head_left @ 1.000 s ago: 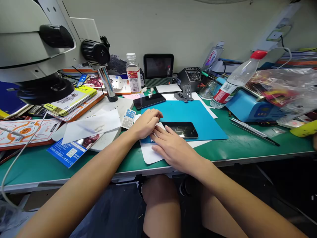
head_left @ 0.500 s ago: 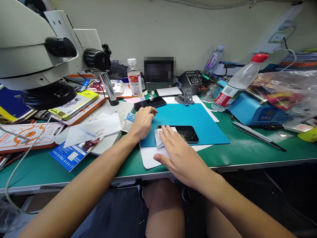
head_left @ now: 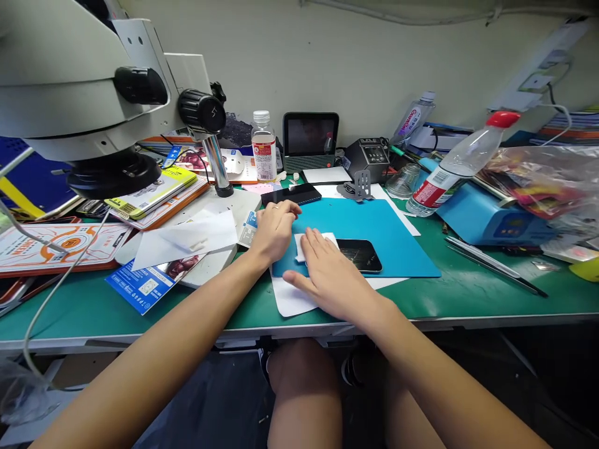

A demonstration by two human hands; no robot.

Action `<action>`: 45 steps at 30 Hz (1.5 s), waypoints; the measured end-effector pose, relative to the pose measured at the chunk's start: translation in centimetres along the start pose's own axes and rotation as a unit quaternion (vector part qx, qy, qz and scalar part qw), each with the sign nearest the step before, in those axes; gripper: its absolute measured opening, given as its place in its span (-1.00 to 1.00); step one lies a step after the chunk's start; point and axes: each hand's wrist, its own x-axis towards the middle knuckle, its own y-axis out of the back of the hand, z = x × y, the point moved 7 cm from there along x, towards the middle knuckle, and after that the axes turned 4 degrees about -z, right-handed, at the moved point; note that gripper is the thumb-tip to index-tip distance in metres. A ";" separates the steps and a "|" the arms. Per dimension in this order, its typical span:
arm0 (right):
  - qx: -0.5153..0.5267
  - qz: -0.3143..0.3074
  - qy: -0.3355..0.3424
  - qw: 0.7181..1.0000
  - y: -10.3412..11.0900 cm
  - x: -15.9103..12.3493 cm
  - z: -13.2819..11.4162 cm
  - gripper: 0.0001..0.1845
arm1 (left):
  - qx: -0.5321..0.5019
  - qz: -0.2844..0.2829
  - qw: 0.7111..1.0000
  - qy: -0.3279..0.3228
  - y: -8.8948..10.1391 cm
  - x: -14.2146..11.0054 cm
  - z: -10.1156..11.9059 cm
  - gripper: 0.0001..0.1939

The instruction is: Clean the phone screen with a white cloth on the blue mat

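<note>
My right hand (head_left: 330, 265) lies flat with its fingers stretched over a folded white wipe (head_left: 331, 238), pressing it on the left part of a black smartphone (head_left: 362, 255). The phone rests face up on a blue mat (head_left: 397, 249), its left end covered by the wipe and hand. Beside the mat's upper left edge, my left hand (head_left: 277, 227) rests with loosely bent fingers and nothing visible in them. A second dark phone (head_left: 297, 194) lies just beyond that hand. Small blue-and-grey printed packets (head_left: 247, 231) lie left of it.
A microscope (head_left: 112, 125) overhangs the left side, its base (head_left: 224, 215) holding loose paper. At the back stand a labelled bottle (head_left: 264, 149), a small screen (head_left: 311, 137) and a dark device (head_left: 367, 159). To the right are a red-capped bottle (head_left: 461, 165) and tweezers (head_left: 496, 265).
My right hand and the wipe have slid slightly left along the phone, and the wipe shows more above the fingers. My left hand stays put. The whole view has shifted a little.
</note>
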 end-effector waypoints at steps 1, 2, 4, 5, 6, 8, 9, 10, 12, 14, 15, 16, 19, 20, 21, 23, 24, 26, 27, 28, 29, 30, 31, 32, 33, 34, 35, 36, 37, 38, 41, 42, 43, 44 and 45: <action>0.007 0.002 -0.002 1.000 0.1 0.8 0.1 0.06 | -0.001 0.004 1.000 0.008 0.1 -0.1 -0.2 -0.68; 0.013 0.005 -0.003 1.000 0.2 1.2 0.1 0.07 | -0.004 0.006 1.000 0.012 0.1 -0.1 -0.3 -0.68; 0.017 0.010 -0.002 1.000 0.2 0.6 0.1 0.07 | -0.011 0.006 1.000 0.012 0.1 -0.1 -0.5 -0.68; 0.015 0.013 -0.001 1.000 0.2 -0.3 0.0 0.06 | -0.014 0.005 1.000 0.011 0.0 -0.2 -0.5 -0.68; 0.012 0.014 0.001 1.000 0.1 -1.4 0.0 0.05 | -0.014 0.004 1.000 0.011 0.0 -0.1 -0.5 -0.68; 0.007 0.009 -0.001 1.000 -0.2 -3.6 0.1 0.02 | -0.013 0.000 1.000 0.010 0.0 -0.1 -0.4 -0.68; 0.005 0.003 -0.006 1.000 -0.3 -4.4 0.3 0.01 | -0.012 -0.002 1.000 0.009 0.0 -0.1 -0.3 -0.68; 0.003 -0.004 -0.014 1.000 -0.3 -4.8 0.7 0.01 | -0.012 -0.005 1.000 0.006 0.0 -0.1 -0.2 -0.68; 0.002 -0.016 -0.033 0.999 -0.2 -4.3 1.7 0.02 | -0.016 -0.013 1.000 0.003 -0.1 0.0 0.0 -0.67; 0.004 -0.021 -0.054 0.998 0.3 -2.6 3.0 0.06 | -0.024 -0.026 0.999 -0.001 -0.3 -0.1 0.0 -0.66; 0.008 -0.024 -0.063 0.998 0.6 -1.7 3.6 0.08 | -0.029 -0.035 0.999 -0.005 -0.4 -0.1 0.1 -0.66; 0.012 -0.027 -0.069 0.997 0.8 -1.0 4.1 0.09 | -0.034 -0.045 0.998 -0.013 -0.6 -0.1 0.1 -0.65; 0.003 -0.027 -0.074 0.997 1.0 -1.1 4.8 0.08 | -0.042 -0.081 0.995 -0.049 -1.1 -0.3 0.6 -0.66; -0.008 -0.023 -0.075 0.997 0.8 -2.0 4.8 0.08 | -0.042 -0.092 0.993 -0.060 -1.2 -0.3 0.8 -0.66; -0.021 -0.017 -0.077 0.997 0.6 -3.1 4.7 0.07 | -0.041 -0.102 0.991 -0.070 -1.4 -0.4 0.9 -0.66; -0.043 -0.008 -0.083 0.996 0.1 -5.6 4.5 0.08 | -0.039 -0.119 0.988 -0.085 -1.8 -0.4 1.1 -0.67; -0.048 -0.004 -0.083 0.995 -0.1 -6.6 4.5 0.08 | -0.036 -0.129 0.987 -0.092 -1.9 -0.4 1.2 -0.67; -0.044 -0.002 -0.085 0.995 -0.2 -7.4 4.8 0.09 | -0.028 -0.151 0.982 -0.108 -2.3 -0.6 1.5 -0.68; -0.037 -0.004 -0.089 0.995 -0.1 -7.3 5.3 0.09 | -0.026 -0.164 0.979 -0.114 -2.5 -0.7 1.6 -0.66; -0.027 -0.009 -0.096 0.995 0.1 -6.7 5.9 0.09 | -0.025 -0.178 0.976 -0.120 -2.7 -0.8 1.7 -0.63; -0.014 -0.014 -0.104 0.994 0.4 -6.0 6.6 0.09 | -0.025 -0.189 0.974 -0.123 -2.8 -1.0 1.8 -0.58; 0.000 -0.021 -0.110 0.994 0.6 -5.2 7.4 0.08 | -0.025 -0.199 0.972 -0.124 -2.8 -1.1 1.9 -0.51; 0.013 -0.029 -0.112 0.993 0.8 -4.4 8.0 0.07 | -0.024 -0.206 0.970 -0.125 -2.8 -1.2 2.0 -0.44; 0.022 -0.034 -0.109 0.993 1.0 -3.9 8.4 0.07 | -0.021 -0.211 0.969 -0.127 -2.8 -1.3 2.1 -0.36; 0.027 -0.038 -0.104 0.994 1.1 -3.7 8.6 0.06 | -0.016 -0.215 0.968 -0.130 -2.9 -1.3 2.2 -0.29; 0.027 -0.038 -0.098 0.994 1.1 -3.9 8.6 0.06 | -0.011 -0.219 0.967 -0.133 -2.9 -1.4 2.3 -0.24; 0.023 -0.038 -0.092 0.995 1.0 -4.4 8.5 0.06 | -0.007 -0.222 0.965 -0.136 -2.9 -1.4 2.3 -0.20; 0.015 -0.037 -0.088 0.995 0.9 -5.1 8.2 0.06 | -0.005 -0.225 0.964 -0.140 -3.0 -1.4 2.3 -0.17; 0.005 -0.036 -0.085 0.996 0.6 -6.1 7.8 0.06 | -0.004 -0.227 0.963 -0.143 -3.0 -1.4 2.3 -0.16; -0.003 -0.037 -0.083 0.996 0.4 -7.0 7.5 0.06 | -0.004 -0.229 0.962 -0.146 -3.1 -1.4 2.3 -0.16; -0.011 -0.045 -0.086 0.995 0.0 -8.4 6.8 0.06 | -0.005 -0.228 0.963 -0.145 -3.2 -1.3 2.2 -0.19; -0.005 -0.049 -0.090 0.995 0.0 -8.2 6.9 0.07 | -0.006 -0.228 0.963 -0.141 -3.2 -1.3 2.2 -0.22; 0.005 -0.053 -0.094 0.994 0.1 -7.6 7.0 0.08 | -0.006 -0.228 0.964 -0.138 -3.2 -1.3 2.1 -0.24; 0.017 -0.056 -0.097 0.994 0.4 -6.7 7.3 0.09 | -0.007 -0.227 0.965 -0.134 -3.3 -1.3 2.0 -0.26; 0.027 -0.059 -0.099 0.993 0.6 -5.7 7.7 0.10 | -0.009 -0.228 0.965 -0.131 -3.3 -1.4 2.0 -0.27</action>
